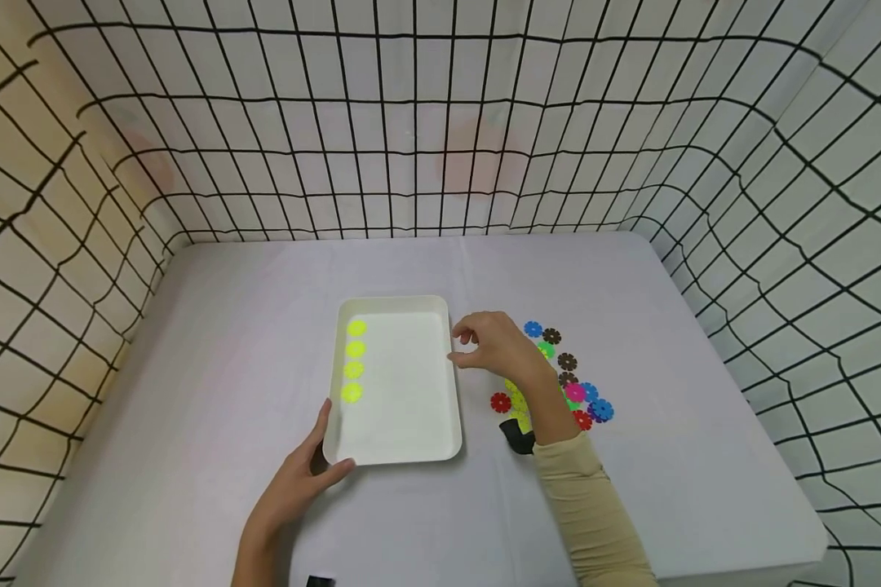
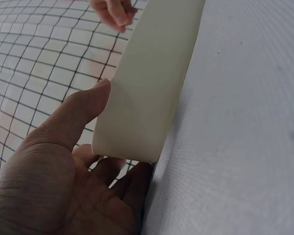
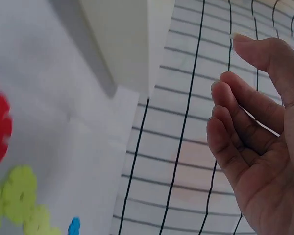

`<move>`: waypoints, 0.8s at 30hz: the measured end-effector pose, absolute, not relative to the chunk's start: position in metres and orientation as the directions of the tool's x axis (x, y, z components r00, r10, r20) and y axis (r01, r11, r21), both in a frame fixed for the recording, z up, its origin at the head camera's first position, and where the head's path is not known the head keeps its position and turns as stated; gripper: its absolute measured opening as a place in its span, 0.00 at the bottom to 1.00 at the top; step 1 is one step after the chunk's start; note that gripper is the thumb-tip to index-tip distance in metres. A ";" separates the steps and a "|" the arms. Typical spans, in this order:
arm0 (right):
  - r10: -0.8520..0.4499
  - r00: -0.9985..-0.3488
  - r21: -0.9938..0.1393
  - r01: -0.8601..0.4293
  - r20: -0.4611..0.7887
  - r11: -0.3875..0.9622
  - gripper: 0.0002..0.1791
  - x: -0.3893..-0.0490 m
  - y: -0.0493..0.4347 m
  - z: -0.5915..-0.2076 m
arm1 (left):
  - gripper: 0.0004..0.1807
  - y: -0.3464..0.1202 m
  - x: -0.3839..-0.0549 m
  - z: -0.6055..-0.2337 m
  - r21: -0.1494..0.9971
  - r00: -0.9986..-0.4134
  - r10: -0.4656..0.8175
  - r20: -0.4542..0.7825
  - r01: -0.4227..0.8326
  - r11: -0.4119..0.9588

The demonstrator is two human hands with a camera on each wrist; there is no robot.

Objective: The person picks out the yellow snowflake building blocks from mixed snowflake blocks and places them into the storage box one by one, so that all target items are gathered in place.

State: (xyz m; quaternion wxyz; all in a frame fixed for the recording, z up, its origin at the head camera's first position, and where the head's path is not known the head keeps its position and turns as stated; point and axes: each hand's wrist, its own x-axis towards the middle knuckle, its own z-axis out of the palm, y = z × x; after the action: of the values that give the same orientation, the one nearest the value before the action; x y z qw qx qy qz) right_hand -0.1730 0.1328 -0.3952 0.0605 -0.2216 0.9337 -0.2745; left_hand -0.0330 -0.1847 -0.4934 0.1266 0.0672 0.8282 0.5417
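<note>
A white rectangular tray [image 1: 411, 383] lies on the table, with several yellow notched plastic discs [image 1: 353, 370] in a column along its left side. My left hand [image 1: 294, 481] grips the tray's near left corner, thumb at the near edge and fingers along the left side. In the left wrist view, the thumb [image 2: 90, 100] touches the tray wall [image 2: 142, 93]. Just over the tray's right edge hovers my right hand [image 1: 495, 346], its thumb and fingers apart with nothing between them. The right wrist view shows this hand [image 3: 264, 156] loosely curled, away from the tray [image 3: 122, 44].
Right of the tray lies a loose pile of notched discs in several colours, among them a red disc [image 1: 501, 403], a blue disc [image 1: 533, 329] and a brown disc [image 1: 568, 361]. Part of the pile is hidden by the right forearm. Black wire mesh [image 1: 414, 147] encloses the table's back and sides.
</note>
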 end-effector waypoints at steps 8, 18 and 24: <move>-0.352 -0.935 -0.552 -0.313 0.037 0.773 0.18 -0.171 0.172 -0.403 | 0.53 -0.186 -0.034 -0.494 0.920 -0.958 0.252 -0.136 -0.028 0.391; -0.239 -0.971 -0.600 -0.186 -0.009 0.778 0.19 -0.166 0.211 -0.425 | 0.54 -0.187 -0.034 -0.495 0.911 -0.960 0.242 -0.140 -0.030 0.410; -0.194 -0.980 -0.625 -0.127 -0.040 0.770 0.20 -0.165 0.226 -0.441 | 0.54 -0.187 -0.035 -0.495 0.913 -0.958 0.246 -0.147 -0.036 0.406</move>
State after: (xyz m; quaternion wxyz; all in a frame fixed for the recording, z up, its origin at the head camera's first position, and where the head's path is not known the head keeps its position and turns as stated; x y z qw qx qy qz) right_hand -0.1646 0.2258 -0.4415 0.0510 -0.0855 0.9394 -0.3281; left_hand -0.0350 -0.1873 -0.4946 0.1304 0.0634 0.8282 0.5414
